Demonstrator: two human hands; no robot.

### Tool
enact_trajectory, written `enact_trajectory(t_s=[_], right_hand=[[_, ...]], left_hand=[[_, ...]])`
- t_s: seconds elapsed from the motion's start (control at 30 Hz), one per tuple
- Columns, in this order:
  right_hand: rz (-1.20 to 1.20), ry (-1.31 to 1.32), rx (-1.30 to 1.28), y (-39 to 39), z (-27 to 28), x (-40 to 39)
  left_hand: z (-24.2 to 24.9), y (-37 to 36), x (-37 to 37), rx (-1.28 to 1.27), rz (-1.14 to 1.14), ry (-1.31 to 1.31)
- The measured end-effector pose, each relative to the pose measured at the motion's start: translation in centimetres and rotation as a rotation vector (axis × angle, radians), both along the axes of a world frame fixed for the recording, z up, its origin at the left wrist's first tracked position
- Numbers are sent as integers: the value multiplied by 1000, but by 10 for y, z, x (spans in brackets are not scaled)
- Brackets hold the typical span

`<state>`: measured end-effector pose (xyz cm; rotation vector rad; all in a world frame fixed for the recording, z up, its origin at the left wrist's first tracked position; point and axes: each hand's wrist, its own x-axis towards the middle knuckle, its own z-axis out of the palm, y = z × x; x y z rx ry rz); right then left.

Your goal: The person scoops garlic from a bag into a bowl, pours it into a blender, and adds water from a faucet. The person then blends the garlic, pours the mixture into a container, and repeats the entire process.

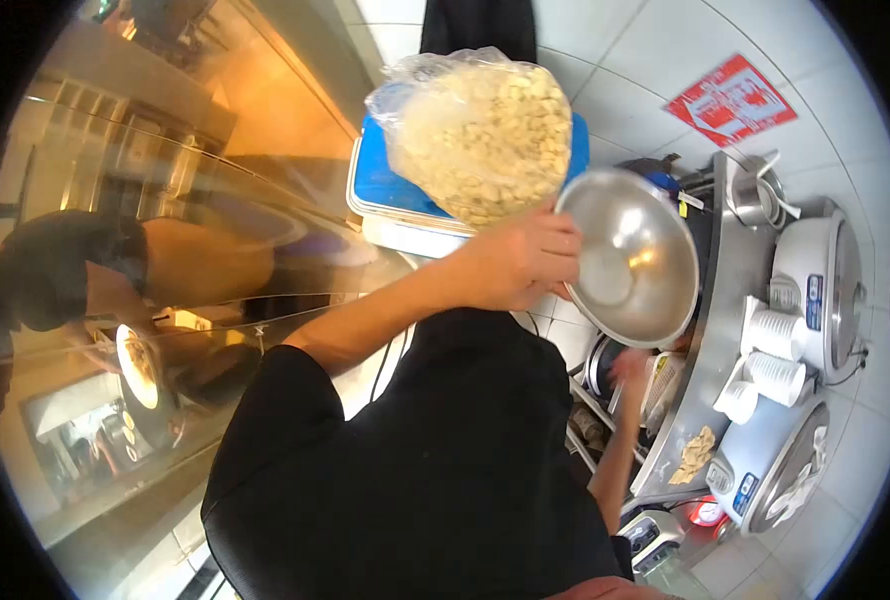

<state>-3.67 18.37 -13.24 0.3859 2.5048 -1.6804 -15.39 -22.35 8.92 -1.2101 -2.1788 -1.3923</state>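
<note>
My left hand [530,258] is closed on the rim of a shiny metal mixing bowl [620,285], which is tilted so that its bare inside faces me. Just beyond that hand, a clear plastic bag [495,140] full of small pale-yellow pieces rests on a blue lid [373,172] over a white container. My right hand [629,368] is below the bowl, reaching toward the shelf under the counter. It is smeared by motion, and its fingers do not show clearly. A patterned, light-coloured item [663,390] lies close to it.
On the right runs a metal counter [700,380] with large rice cookers [800,290], stacks of white cups [777,334], metal pots [755,195] and a crumpled brown cloth or paper [693,455]. A glass partition [195,260] stands on the left, showing people and plates through it or reflected.
</note>
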Motion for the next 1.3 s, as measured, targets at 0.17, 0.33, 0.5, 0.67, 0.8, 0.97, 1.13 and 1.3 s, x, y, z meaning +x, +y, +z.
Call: enact_trajectory(t_s=[0.17, 0.33, 0.5, 0.67, 0.8, 0.97, 1.13, 1.3], right_hand=[[263, 492, -53, -201, 201, -226], [1153, 480, 517, -353, 213, -294], [1238, 785, 582, -344, 222, -278], [1099, 397, 437, -223, 280, -258], [423, 540, 284, -218, 273, -273], [758, 712, 737, -287, 218, -285], [946, 1012, 1232, -298, 183, -307], [596, 1090, 420, -265, 229, -368]], left_hand=[[52, -94, -21, 153, 243, 154], [54, -193, -3, 228, 717, 222], [44, -225, 6, 138, 827, 204], [47, -190, -33, -225, 604, -46], [35, -149, -77, -574, 398, -343], [2, -115, -99, -416, 189, -268], [-51, -90, -95, 340, 757, -717], [-55, -109, -62, 823, 1037, -1059]])
